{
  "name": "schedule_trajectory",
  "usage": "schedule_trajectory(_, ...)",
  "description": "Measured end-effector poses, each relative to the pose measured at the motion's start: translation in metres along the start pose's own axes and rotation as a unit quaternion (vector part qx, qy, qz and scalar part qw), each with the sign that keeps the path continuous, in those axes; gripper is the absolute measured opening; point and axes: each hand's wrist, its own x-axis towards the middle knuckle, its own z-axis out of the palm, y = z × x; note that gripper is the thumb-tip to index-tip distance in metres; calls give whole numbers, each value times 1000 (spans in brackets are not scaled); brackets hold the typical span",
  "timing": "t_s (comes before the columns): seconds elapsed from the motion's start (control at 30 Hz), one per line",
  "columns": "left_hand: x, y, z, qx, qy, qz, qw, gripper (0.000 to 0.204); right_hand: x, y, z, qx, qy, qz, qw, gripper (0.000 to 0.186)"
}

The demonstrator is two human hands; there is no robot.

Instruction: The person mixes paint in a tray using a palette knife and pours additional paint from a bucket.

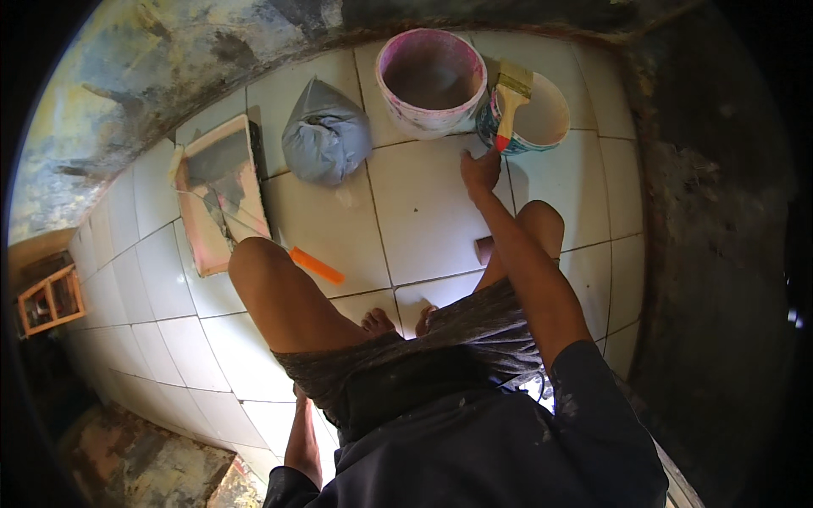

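My right hand (pixel 481 171) reaches forward to the near side of a paint bucket (pixel 550 118). Its fingers close at the red handle end of a wide paintbrush (pixel 510 97), while the thumb sticks out to the left. The brush lies over the bucket's left side, pale bristles toward the far rim. To its left stands a larger bucket (pixel 423 121) with a pink-stained rim and greyish contents. Beside my thigh at lower left, only part of my left hand (pixel 299 393) shows; its fingers are hidden behind my shorts.
A knotted grey plastic bag (pixel 326 140) sits on the white tiled floor (pixel 432 203). Left of it lies a shallow rectangular tray (pixel 193 224) smeared with grey. An orange strip (pixel 317 265) and a small brown cylinder (pixel 483 250) lie near my knees. Stained walls (pixel 169 76) border the floor.
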Motion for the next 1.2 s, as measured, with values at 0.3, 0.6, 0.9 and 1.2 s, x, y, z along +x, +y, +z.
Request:
schedule_trajectory(0.3, -4, 19, 5, 1, -3, 4, 1000, 97, -106, -15, 56, -250, -262, -527, 769, 43)
schedule_trajectory(0.6, -7, 13, 2, 0, 6, 2, 1000, 102, -91, 13, -4, -593, -369, -344, 627, 23)
schedule_trajectory(0.9, 0, 1, -1, -9, -24, 53, 998, 117, -62, -2, -23, -145, -426, -182, 874, 20)
schedule_trajectory(1.2, 19, 56, -97, -49, 293, 110, 948, 35, -70, -79, 27, 82, -389, -200, 896, 37)
